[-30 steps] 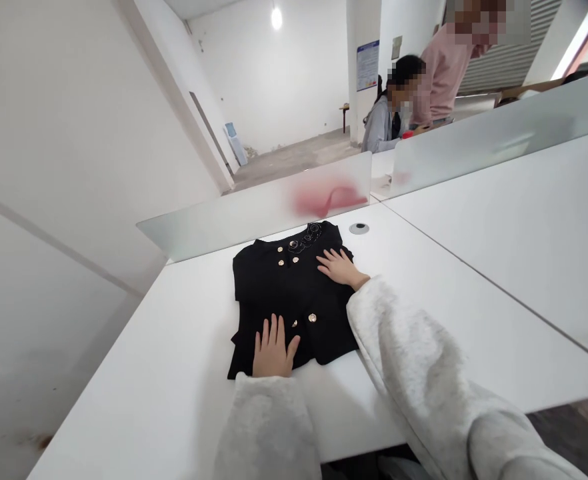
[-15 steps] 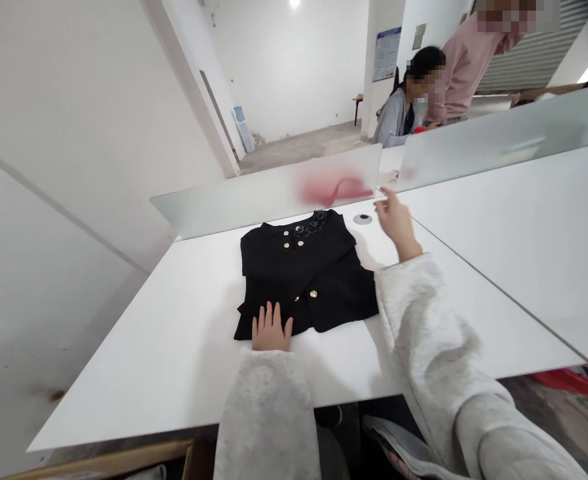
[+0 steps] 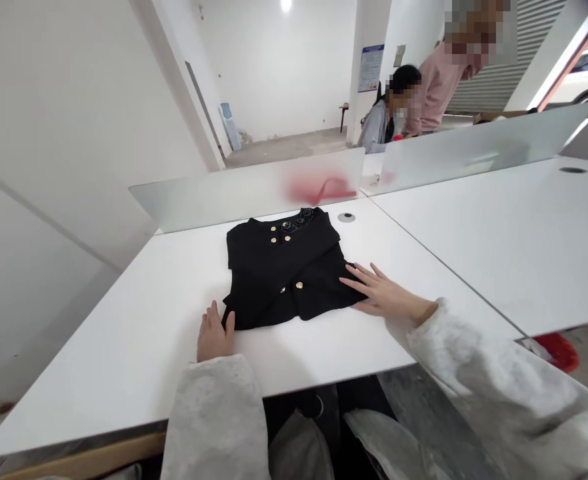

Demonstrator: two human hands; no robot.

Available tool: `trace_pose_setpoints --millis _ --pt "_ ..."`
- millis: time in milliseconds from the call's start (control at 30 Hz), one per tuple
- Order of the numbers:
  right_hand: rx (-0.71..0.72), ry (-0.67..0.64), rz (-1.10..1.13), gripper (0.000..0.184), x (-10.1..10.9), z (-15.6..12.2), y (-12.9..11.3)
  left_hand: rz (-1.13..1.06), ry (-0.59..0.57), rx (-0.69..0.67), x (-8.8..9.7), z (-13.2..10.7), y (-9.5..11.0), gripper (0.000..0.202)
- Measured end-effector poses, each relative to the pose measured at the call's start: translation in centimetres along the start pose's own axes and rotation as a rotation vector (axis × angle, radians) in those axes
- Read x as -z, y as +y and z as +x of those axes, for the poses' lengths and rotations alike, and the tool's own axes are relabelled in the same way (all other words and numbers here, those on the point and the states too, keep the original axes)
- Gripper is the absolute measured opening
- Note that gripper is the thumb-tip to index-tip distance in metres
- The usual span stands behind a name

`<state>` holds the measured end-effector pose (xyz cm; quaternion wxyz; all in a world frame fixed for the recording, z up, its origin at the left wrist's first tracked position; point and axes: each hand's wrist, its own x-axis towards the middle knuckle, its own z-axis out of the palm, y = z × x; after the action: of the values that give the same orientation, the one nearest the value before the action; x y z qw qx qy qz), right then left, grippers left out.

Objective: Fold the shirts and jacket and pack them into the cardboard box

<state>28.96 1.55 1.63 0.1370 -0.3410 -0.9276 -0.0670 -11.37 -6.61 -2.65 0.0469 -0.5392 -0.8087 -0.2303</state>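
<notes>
A black jacket (image 3: 274,267) lies on the white table (image 3: 144,333), its sleeves folded across the front. Gold buttons and a dark floral trim along the collar stand out on it. At the jacket's lower left corner rests my left hand (image 3: 216,335), fingers stretched out along the edge of the cloth. My right hand (image 3: 381,293) is spread over the lower right corner, fingertips on the fabric. Neither hand grips the cloth.
Frosted divider panels (image 3: 254,190) run along the table's far edge, with a blurred red thing behind one. A cable hole (image 3: 347,217) sits beyond the jacket. Two people are past the dividers, one in a pink top (image 3: 437,87). A red container (image 3: 559,352) stands below at right.
My left hand has slid left from the jacket's bottom to its lower left corner. My right hand has come down from the air near the cable hole onto the lower right corner.
</notes>
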Motion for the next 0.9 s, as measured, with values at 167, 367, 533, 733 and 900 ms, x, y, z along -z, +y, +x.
trace_pose_setpoints --millis 167,367,533,733,900 --pt "-0.053 -0.111 -0.008 0.057 -3.2 -1.4 0.2 0.022 -0.034 -0.139 -0.1 0.3 0.7 0.054" --pt "-0.026 -0.077 -0.006 0.059 -3.1 -2.3 -1.1 -0.101 -0.064 -0.112 1.7 -1.5 1.1 0.043" --pt "-0.027 -0.049 -0.030 0.068 -2.1 -5.8 -3.7 0.014 0.008 -0.244 2.2 -6.1 0.8 0.042" --pt "-0.060 0.027 -0.063 0.063 -0.8 -12.3 -8.2 0.037 0.213 -0.588 4.0 -13.8 -2.8 0.038" --pt "-0.230 0.093 -0.042 0.060 -0.8 -14.4 -10.5 0.105 0.204 -0.646 5.2 -15.4 -3.4 0.067"
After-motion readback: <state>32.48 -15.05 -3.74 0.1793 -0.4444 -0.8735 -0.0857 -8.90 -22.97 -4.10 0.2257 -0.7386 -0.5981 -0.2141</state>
